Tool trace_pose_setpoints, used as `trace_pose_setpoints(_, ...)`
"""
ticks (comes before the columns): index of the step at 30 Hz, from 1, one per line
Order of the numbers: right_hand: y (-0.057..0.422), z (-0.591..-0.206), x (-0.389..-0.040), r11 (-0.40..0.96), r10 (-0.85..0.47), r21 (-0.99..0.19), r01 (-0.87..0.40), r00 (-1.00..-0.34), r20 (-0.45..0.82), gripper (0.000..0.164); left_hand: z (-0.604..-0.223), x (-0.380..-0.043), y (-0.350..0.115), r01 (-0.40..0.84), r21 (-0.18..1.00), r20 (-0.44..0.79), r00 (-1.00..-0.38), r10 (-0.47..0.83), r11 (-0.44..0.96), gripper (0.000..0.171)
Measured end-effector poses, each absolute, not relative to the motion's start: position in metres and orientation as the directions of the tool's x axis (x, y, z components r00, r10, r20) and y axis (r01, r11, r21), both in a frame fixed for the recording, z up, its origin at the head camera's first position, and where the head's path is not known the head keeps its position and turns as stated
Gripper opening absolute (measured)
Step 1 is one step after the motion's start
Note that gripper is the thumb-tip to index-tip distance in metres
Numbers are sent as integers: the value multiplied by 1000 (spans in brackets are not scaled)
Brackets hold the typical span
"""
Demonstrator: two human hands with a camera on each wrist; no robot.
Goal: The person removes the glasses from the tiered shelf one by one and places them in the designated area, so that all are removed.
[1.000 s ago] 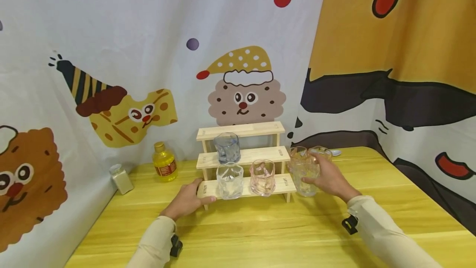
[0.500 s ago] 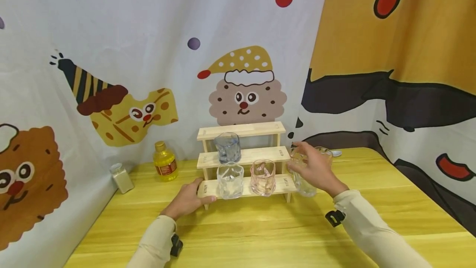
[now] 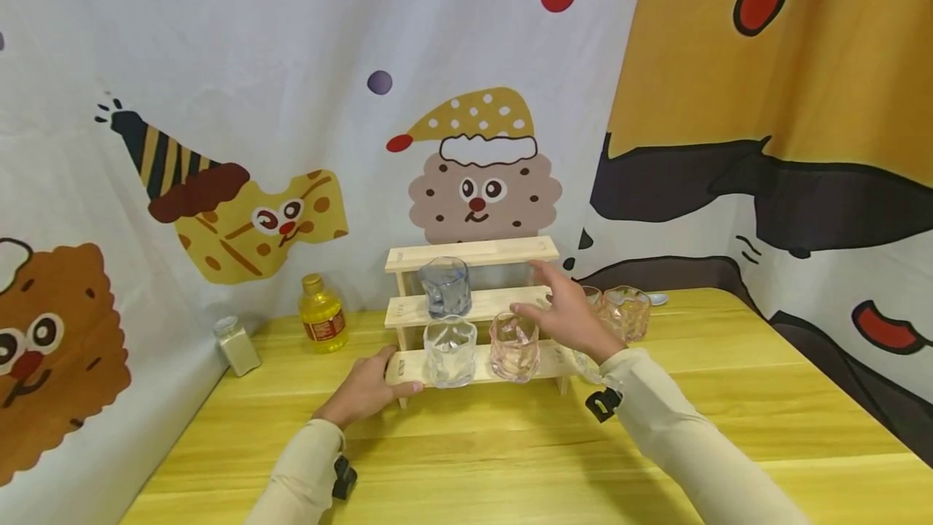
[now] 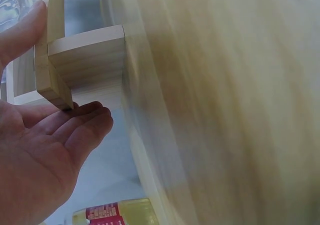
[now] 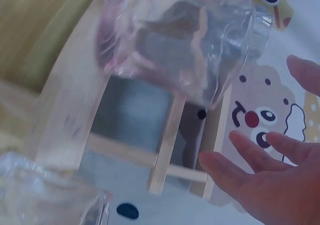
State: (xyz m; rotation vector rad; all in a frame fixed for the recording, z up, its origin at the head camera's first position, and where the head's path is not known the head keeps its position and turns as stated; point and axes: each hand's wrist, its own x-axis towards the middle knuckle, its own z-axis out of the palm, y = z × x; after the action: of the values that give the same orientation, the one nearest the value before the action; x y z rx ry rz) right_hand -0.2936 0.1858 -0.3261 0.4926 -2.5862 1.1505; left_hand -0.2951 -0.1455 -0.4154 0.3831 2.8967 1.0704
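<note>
A three-tier wooden rack (image 3: 474,252) stands against the backdrop. My left hand (image 3: 364,391) grips the left end of its bottom shelf; in the left wrist view the thumb and fingers lie on opposite sides of the board (image 4: 55,87). My right hand (image 3: 572,318) holds nothing, its fingers spread by the right part of the rack. A pink glass (image 3: 514,359) and a clear glass (image 3: 450,359) sit on the bottom shelf, a blue-grey glass (image 3: 446,290) on the middle one. In the right wrist view the pink glass (image 5: 170,45) is apart from the fingers.
Right of the rack stand a pink glass (image 3: 628,316) and other glasses, partly hidden by my right arm. A spoon (image 3: 658,299) lies behind them. At the left are a yellow oil bottle (image 3: 323,318) and a white-filled jar (image 3: 236,347). A printed cloth backdrop (image 3: 291,63) encloses the table.
My right hand has let go of a glass in the group at the right and moved left to the rack. The left hand stays on the bottom shelf's end.
</note>
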Motion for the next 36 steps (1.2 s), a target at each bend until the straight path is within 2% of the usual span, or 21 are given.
trace_pose_setpoints(5,173,-324,-300,596,-222,-713,-368,-930,295,79,-418,-296,-146,215,648,52,-970,239,731,93)
trace_pose_setpoints(17,146,-318,-318,577,-253,-752,-319,-945,207,81,-418,-299,-148,206,642,44,-971,233,738,95)
trace_pose_setpoints(28,107,-310,-330,558,-269,-779,-287,-950,157,83,-414,-298,-148,213,634,35,-968,248,744,97)
trace_pose_setpoints(36,89,-312,-340,543,-244,-793,-276,-955,166,89,-414,-298,-148,219,642,32,-965,260,735,97)
